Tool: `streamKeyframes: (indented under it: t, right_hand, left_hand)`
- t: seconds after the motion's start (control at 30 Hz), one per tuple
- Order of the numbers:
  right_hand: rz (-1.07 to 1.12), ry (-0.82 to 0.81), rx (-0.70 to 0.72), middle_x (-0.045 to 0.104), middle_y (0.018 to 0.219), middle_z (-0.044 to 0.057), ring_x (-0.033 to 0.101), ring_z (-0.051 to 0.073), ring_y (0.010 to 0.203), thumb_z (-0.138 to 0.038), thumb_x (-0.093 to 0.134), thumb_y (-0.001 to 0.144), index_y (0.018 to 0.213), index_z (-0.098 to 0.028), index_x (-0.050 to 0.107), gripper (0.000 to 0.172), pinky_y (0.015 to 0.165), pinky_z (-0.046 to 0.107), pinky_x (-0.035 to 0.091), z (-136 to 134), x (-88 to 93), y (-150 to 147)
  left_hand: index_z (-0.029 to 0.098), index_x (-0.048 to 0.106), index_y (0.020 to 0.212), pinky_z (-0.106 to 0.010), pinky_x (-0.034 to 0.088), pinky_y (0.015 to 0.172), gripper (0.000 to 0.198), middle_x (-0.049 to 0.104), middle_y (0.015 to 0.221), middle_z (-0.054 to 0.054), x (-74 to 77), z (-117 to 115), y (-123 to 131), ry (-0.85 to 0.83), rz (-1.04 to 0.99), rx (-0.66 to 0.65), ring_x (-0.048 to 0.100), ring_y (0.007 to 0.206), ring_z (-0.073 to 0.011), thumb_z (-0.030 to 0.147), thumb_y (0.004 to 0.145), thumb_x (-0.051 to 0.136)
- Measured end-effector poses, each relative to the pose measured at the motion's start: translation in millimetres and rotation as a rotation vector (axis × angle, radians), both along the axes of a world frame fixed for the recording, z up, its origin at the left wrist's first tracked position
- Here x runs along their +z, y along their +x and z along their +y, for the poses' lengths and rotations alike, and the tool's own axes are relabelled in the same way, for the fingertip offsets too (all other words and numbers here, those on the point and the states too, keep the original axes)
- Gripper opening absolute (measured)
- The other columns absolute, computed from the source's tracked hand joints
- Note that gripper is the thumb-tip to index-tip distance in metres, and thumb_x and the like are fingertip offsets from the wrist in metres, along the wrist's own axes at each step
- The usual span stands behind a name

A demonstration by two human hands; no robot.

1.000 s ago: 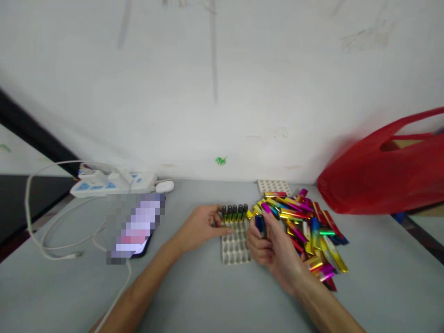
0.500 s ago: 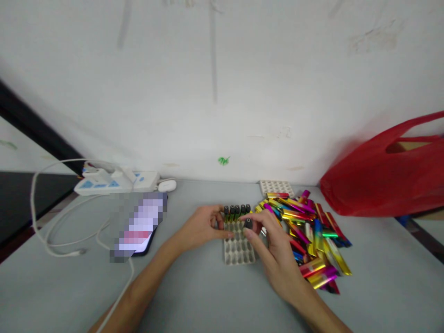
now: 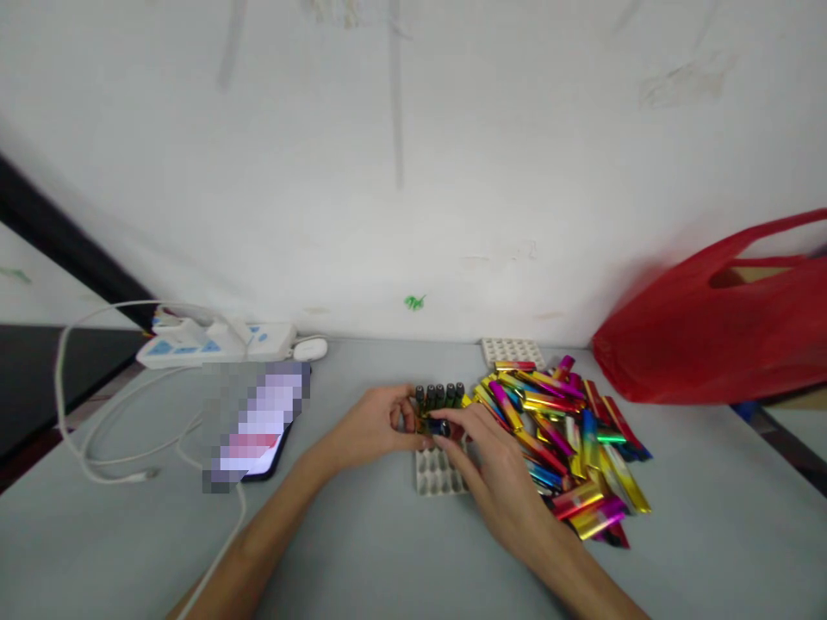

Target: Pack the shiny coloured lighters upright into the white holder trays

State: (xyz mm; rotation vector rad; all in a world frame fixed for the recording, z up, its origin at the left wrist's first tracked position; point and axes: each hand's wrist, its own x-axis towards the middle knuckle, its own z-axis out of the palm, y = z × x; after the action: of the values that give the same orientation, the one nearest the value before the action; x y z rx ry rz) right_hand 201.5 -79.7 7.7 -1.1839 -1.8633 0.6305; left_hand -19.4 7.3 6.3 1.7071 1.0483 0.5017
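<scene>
A pale grey moulded tray (image 3: pixel 441 480) with rows of round pockets lies in front of me. Several dark battery-like cylinders (image 3: pixel 439 394) stand upright side by side in its far row. My left hand (image 3: pixel 381 422) has its fingers curled at the tray's left edge, with the thumb lying over the pockets. Between the fingers and thumb of my right hand (image 3: pixel 484 452) is another dark battery-like cylinder (image 3: pixel 439 427). It is tipped on its side above the tray, its left end close to my left fingers. Whether those fingers touch it is unclear.
Right of the tray lies a loose pile of shiny coloured tubes (image 3: pixel 562 430). Behind it sits a second pocketed tray (image 3: pixel 513 351), by the wall. A red bag (image 3: pixel 717 336) stands at the right. To the left are a phone (image 3: pixel 264 422), a power strip (image 3: pixel 220 344) and a white cable (image 3: pixel 109 465).
My right hand has moved left over the tray, and the cylinder in it has turned from upright to lying sideways. My left hand has stayed at the tray's left edge.
</scene>
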Motion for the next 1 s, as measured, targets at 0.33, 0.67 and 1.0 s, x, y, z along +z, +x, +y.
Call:
streamKeyframes:
  t: [0.33,0.67,1.0]
  right_hand:
    - [0.080,-0.039,-0.039,0.076,0.118,0.009,0.074,0.026,0.107,-0.024,0.062,0.111,0.135,-0.026,0.067,0.025,0.096,0.040,0.059,-0.5,0.4,-2.7]
    - [0.111,-0.082,-0.020,0.079,0.117,0.008,0.076,0.025,0.110,-0.023,0.060,0.111,0.145,-0.026,0.058,0.034,0.101,0.040,0.058,-0.5,3.3,-2.6]
    - [0.107,-0.061,0.020,0.078,0.123,0.008,0.075,0.025,0.116,-0.019,0.061,0.109,0.149,-0.028,0.056,0.041,0.105,0.041,0.057,-2.7,-0.3,-5.5]
  left_hand:
    - [0.016,0.069,0.091,-0.024,0.039,0.058,0.041,0.069,0.078,0.002,2.6,0.1,0.8,-0.002,0.003,0.008,0.058,0.066,-0.0144,0.043,0.075,0.096]
    - [0.017,0.068,0.088,-0.024,0.040,0.058,0.037,0.067,0.075,0.003,2.8,-0.1,2.6,0.002,-0.006,0.024,0.057,0.066,-0.0150,0.043,0.075,0.092]
    - [0.015,0.073,0.096,-0.023,0.043,0.059,0.027,0.071,0.081,-0.002,-7.5,3.5,0.2,0.012,-0.019,0.016,0.062,0.072,-0.0176,0.029,0.077,0.085]
